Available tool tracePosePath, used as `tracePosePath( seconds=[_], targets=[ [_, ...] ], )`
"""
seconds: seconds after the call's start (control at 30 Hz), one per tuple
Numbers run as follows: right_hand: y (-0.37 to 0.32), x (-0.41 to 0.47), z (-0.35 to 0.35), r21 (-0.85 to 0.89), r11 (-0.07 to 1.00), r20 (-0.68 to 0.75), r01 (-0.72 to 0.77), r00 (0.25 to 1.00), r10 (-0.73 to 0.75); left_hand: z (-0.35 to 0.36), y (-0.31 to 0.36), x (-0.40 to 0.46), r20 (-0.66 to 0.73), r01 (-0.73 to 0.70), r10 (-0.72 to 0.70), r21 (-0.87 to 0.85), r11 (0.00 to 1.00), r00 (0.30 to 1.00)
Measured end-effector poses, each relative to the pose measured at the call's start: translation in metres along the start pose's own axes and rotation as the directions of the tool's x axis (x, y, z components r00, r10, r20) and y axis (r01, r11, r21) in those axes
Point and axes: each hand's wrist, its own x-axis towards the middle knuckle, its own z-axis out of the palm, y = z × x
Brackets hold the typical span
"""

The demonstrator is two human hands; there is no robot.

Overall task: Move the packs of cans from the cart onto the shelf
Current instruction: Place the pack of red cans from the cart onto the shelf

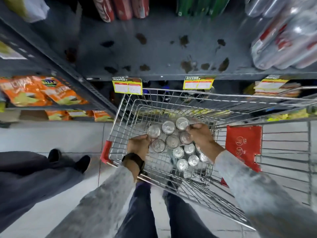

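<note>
Both my hands clasp a pack of cans inside the cart: my left hand curls its fingers against the pack's near-left edge, and my right hand closes over the far-right corner, fingers bent onto the can tops. The pack shows six silver lids in two rows, wrapped in clear film, and it sits low within the wire basket. A second pack lies just beside it, nearer to me, partly under my right wrist. A dark watch bands my left wrist, and grey sleeves cover both arms.

Ahead, the grey shelf is bare and stained with dark blotches. On its front edge hang yellow price tags headed "SUPER MARKET"; the smaller print is too blurred to read. Red packs stand at the shelf's back, clear bottles at the right. Orange snack bags fill the lower left shelves, their lettering unreadable. A red flap with white symbols hangs in the cart's seat.
</note>
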Motion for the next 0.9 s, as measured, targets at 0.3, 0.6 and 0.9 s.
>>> tracePosePath(
  seconds=[0.3,0.6,0.9],
  targets=[
    [-0.094,-0.151,-0.064,0.181,0.957,-0.042,0.227,0.974,-0.223,-0.084,0.105,-0.127,0.031,-0.236,0.256,-0.295,0.926,0.966],
    [-0.259,-0.12,-0.064,0.207,0.902,-0.074,0.38,0.925,-0.373,-0.117,0.225,-0.106,-0.068,-0.354,0.371,-0.498,0.791,0.926],
    [-0.358,-0.056,-0.026,0.018,0.917,0.034,0.397,0.917,-0.398,-0.142,0.273,-0.056,-0.032,-0.293,0.349,-0.616,0.731,0.937]
  ],
)
